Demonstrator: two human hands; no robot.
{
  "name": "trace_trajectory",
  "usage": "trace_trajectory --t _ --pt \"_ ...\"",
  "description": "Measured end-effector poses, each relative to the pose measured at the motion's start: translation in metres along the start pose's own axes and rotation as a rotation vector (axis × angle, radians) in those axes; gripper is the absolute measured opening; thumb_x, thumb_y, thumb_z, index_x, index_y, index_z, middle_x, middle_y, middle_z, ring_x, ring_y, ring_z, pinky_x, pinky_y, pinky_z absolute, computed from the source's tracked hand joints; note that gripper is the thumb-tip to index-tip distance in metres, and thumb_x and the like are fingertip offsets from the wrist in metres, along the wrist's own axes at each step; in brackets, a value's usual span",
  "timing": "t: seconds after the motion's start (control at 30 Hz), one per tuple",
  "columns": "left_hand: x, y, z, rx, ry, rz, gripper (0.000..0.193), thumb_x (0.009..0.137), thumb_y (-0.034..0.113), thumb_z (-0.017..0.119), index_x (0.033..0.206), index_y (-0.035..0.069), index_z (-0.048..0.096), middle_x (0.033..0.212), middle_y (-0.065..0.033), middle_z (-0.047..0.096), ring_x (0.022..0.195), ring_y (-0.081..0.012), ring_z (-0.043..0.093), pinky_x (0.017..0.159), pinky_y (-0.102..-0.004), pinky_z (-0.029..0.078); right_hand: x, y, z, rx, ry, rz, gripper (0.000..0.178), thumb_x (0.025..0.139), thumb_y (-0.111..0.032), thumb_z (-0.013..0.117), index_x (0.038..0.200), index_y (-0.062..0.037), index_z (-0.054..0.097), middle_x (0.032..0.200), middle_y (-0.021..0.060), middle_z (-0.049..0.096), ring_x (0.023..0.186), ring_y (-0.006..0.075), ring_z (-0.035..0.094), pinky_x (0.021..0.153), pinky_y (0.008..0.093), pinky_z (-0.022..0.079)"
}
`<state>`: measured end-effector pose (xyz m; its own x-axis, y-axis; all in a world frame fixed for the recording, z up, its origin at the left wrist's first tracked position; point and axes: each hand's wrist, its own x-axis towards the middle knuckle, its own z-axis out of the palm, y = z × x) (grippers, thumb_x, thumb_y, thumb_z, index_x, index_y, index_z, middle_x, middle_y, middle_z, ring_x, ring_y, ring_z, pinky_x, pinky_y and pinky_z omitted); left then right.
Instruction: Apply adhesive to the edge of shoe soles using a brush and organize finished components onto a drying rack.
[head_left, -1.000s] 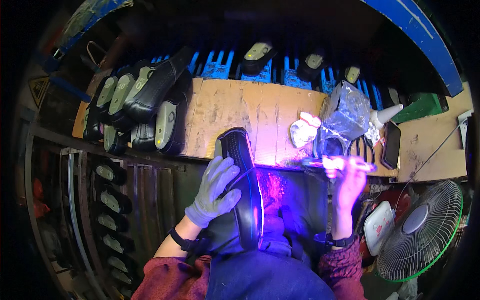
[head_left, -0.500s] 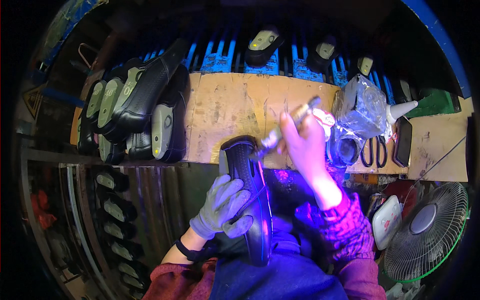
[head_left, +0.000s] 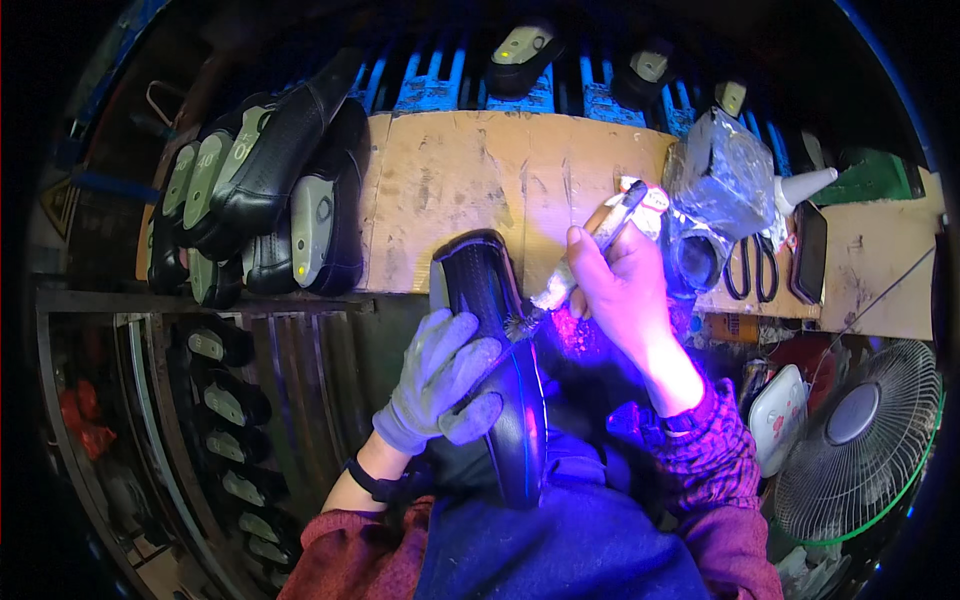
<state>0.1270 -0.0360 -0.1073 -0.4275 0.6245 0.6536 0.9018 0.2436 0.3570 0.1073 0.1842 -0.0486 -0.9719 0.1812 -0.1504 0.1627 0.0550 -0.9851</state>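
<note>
My left hand [head_left: 437, 380], in a grey knitted glove, is wrapped round a black leather shoe [head_left: 517, 430]. The shoe lies lengthwise before me, one end over my dark blue apron and the other by the bench edge. My bare right hand [head_left: 622, 285] grips a brush [head_left: 555, 287] with a pale, stained handle. Its dark bristles meet the shoe's right side around the middle, close to a bright line under violet light. Whether any liquid is on the bristles I cannot tell.
Black shoes on lasts [head_left: 255, 190] are heaped at the bench's left. Cardboard [head_left: 470, 170] covers the bench. At right are a wrapped square container with a white nozzle [head_left: 722, 165], scissors [head_left: 752, 268] and a fan [head_left: 853, 440]. More shoes line a rack [head_left: 225, 403] lower left.
My right hand has brought the brush nearer to me along the shoe's right side, and its bristles now sit around mid-shoe. My left hand keeps its hold. The whole view has shifted slightly.
</note>
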Motion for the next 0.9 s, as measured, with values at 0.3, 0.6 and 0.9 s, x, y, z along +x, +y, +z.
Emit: trace_trajectory --t 0.3,0.6,0.9 --pt "0.008 0.011 0.001 0.093 0.042 -0.032 0.043 0.074 0.009 0.066 0.111 0.018 0.046 0.119 -0.0183 0.054 0.111 -0.0433 0.05 0.092 -0.0591 0.04 -0.057 -0.022 -0.022 0.109 -0.057 -0.089 0.016 0.092 -0.011 0.055 0.078 -0.0026 0.054 0.062 0.0045 0.064 0.044 0.0064 0.054 0.04 0.0218 0.04" --pt "0.019 0.005 -0.002 0.148 0.055 -0.02 0.049 0.074 0.003 0.065 0.118 0.009 0.045 0.124 -0.0191 0.052 0.113 -0.0418 0.051 0.096 -0.0519 0.041 -0.102 -0.042 -0.034 0.027 -0.108 -0.524 0.013 0.084 -0.006 0.061 0.078 -0.0029 0.051 0.065 0.0078 0.057 0.049 0.0113 0.054 0.045 0.0242 0.042" --pt "0.051 0.007 -0.027 0.051 0.058 -0.164 0.075 0.062 0.018 0.08 0.126 0.004 0.045 0.124 -0.019 0.053 0.114 -0.0374 0.052 0.097 -0.0423 0.042 -0.1 -0.08 -0.055 -0.199 -0.396 -0.969 0.032 0.083 -0.028 0.069 0.084 -0.0029 0.049 0.076 0.0178 0.064 0.062 0.0205 0.063 0.055 0.0317 0.053"
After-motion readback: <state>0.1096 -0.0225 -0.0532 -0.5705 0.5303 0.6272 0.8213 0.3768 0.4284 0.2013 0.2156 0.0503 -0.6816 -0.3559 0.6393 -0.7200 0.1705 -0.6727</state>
